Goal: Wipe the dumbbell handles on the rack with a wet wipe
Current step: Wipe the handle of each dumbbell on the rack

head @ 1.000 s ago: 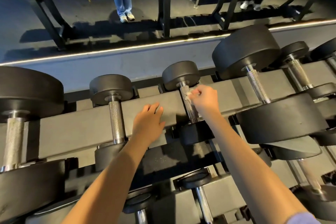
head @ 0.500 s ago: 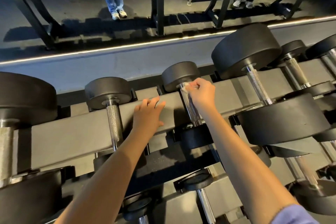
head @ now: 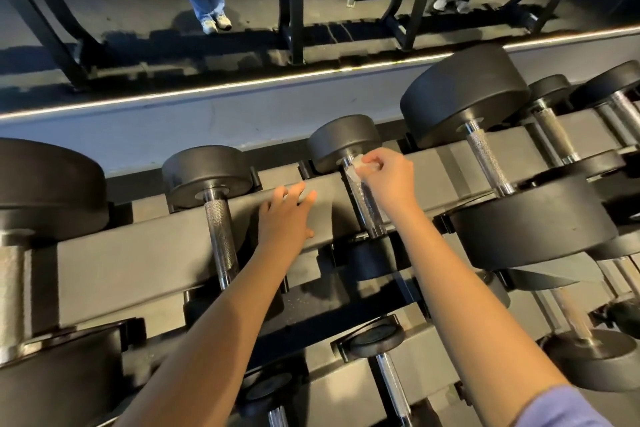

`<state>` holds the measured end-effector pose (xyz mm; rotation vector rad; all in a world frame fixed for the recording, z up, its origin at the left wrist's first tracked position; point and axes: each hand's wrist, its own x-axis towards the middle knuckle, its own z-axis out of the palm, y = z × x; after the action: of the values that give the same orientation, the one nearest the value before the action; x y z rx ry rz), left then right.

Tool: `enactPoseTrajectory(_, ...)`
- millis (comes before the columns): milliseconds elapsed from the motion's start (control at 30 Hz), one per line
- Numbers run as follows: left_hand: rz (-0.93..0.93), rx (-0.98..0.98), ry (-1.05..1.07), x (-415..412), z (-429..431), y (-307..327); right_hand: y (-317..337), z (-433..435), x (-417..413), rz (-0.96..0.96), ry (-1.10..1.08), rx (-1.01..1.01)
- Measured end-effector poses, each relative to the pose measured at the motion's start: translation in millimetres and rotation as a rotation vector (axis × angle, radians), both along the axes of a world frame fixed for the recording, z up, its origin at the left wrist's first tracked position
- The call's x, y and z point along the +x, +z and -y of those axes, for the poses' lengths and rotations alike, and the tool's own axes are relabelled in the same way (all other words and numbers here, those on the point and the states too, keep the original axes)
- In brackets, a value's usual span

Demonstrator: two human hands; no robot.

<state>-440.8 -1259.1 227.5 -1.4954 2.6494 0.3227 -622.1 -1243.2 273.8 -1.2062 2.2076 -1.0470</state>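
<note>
On the grey metal rack [head: 138,253] sit maybe six black dumbbells [head: 343,139]; right hand [head: 391,177] pinches one white wet wipe [head: 358,166], left hand [head: 284,218] lies flat.

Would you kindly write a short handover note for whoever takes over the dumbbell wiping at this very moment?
Right hand pinches the wet wipe against the far end of the small dumbbell's handle.
Left hand rests flat on the rack rail, fingers straight, holding nothing.
Done: wipe is on this handle; which others are already wiped cannot be told.
Left: finish this handle down to its near end, then likely the left neighbour's handle and the large dumbbell's handle on the right.
</note>
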Motion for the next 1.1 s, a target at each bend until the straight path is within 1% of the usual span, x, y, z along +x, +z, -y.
enactPoseTrajectory(67, 0.004, -0.006, 0.000, 0, 0, 1, 1, -9, 1, -0.028, 0.013, 0.044)
enactPoseTrajectory(200, 0.005, -0.041, 0.000, -2, -1, 1, 2, -52, -7, -0.137, 0.106, 0.261)
enactPoseTrajectory(300, 0.007, -0.046, 0.002, -2, -2, 1, 7, -57, -9, -0.123, 0.129, 0.360)
enactPoseTrajectory(333, 0.006, -0.043, 0.004, -2, -1, 1, 9, -51, -7, -0.123, 0.127, 0.351)
enactPoseTrajectory(400, 0.009, -0.040, 0.007, -4, -1, 2, 9, -35, -2, -0.102, 0.078, 0.265)
enactPoseTrajectory(467, 0.013, -0.054, 0.012, -4, -2, 1, 7, -25, 1, -0.044, 0.014, 0.173)
enactPoseTrajectory(500, 0.016, -0.064, 0.013, -4, -2, 1, 6, -24, 0, -0.020, 0.000, 0.163)
enactPoseTrajectory(567, 0.023, -0.068, 0.013, -4, -3, 0, 5, -33, -2, -0.034, 0.029, 0.215)
enactPoseTrajectory(667, 0.031, -0.058, 0.017, -5, -2, 0, 7, -52, -6, -0.207, 0.156, 0.390)
enactPoseTrajectory(733, 0.043, -0.066, 0.015, -6, -2, 0, 6, -56, -5, -0.291, 0.179, 0.437)
enactPoseTrajectory(800, 0.044, -0.072, 0.016, -6, -3, -1, 4, -50, -2, -0.264, 0.121, 0.384)
enactPoseTrajectory(900, 0.040, -0.073, 0.025, -7, -3, 0, 4, -36, 4, -0.077, 0.014, 0.242)
enactPoseTrajectory(933, 0.038, -0.075, 0.025, -8, -3, 0, 4, -33, 5, -0.046, 0.006, 0.228)
enactPoseTrajectory(1000, 0.038, -0.081, 0.020, -8, -5, 2, 6, -36, 5, -0.074, 0.030, 0.272)
enactPoseTrajectory(1100, 0.046, -0.090, 0.005, -6, -7, 6, 8, -51, 0, -0.143, 0.082, 0.410)
